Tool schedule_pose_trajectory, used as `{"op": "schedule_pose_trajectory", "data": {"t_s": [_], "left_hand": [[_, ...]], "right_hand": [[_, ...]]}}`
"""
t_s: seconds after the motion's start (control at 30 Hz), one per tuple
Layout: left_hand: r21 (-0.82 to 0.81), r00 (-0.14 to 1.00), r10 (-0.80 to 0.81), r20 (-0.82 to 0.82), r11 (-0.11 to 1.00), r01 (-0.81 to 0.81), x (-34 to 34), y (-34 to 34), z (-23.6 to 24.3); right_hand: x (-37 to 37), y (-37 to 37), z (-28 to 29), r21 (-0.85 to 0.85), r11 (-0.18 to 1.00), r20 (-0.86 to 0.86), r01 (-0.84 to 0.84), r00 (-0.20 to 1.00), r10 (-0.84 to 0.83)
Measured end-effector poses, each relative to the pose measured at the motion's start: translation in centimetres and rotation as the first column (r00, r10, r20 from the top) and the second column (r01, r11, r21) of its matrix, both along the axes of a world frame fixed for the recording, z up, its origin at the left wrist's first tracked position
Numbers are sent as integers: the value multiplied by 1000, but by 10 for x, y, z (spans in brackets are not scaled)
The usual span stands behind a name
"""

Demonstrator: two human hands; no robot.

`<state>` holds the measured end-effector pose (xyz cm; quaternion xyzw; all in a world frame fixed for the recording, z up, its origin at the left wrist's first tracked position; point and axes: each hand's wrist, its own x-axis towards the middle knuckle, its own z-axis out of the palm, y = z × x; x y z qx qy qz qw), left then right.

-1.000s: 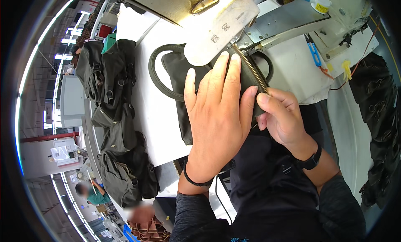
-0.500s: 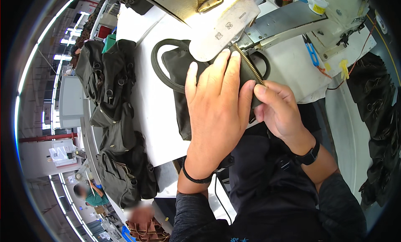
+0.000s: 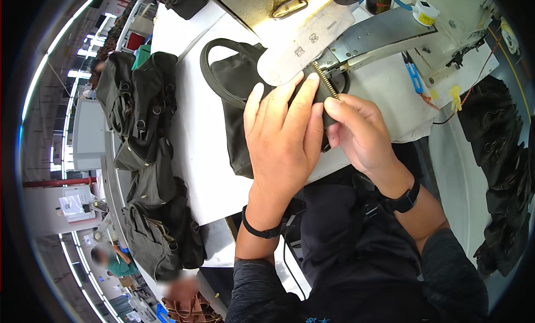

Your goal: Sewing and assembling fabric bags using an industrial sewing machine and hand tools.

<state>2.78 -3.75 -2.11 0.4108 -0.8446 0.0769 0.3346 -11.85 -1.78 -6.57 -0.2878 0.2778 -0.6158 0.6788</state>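
Observation:
A dark olive bag (image 3: 238,149) with a looped handle (image 3: 210,77) lies under the sewing machine (image 3: 379,33), partly covered by my hands and a white plate (image 3: 295,47). A brass-toothed zipper (image 3: 324,79) runs from beside the plate toward me. My left hand (image 3: 282,145) lies over the bag with fingers stretched out, their tips just below the plate. My right hand (image 3: 359,131) pinches the zipper's edge at its near end, thumb on top; its fingertips are partly hidden.
Dark bags (image 3: 145,106) are piled along the left of the white table (image 3: 195,184). Blue-handled snips (image 3: 415,75) lie right of the bag. More dark pieces (image 3: 496,156) hang at the far right. A person in green (image 3: 117,264) works in the left background.
Both my hands and the bag have moved up the picture toward the machine. Less of the zipper now shows between the plate and my right thumb.

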Motion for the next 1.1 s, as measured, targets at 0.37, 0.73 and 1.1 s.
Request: {"op": "schedule_pose_trajectory", "data": {"t_s": [0.37, 0.73, 1.1], "left_hand": [[-56, 941, -80, -329, 996, 65, -5, -3, -23], [-164, 956, 12, -292, 985, -62, -12, -7, -40], [-197, 959, 35, -281, 976, -94, -15, -4, -40]], "right_hand": [[0, -22, 7, -34, 999, -100, 23, 995, -26], [-14, -29, 19, -86, 995, -391, -54, 920, 16], [-26, -20, 16, -187, 981, -523, -52, 850, -54]]}}
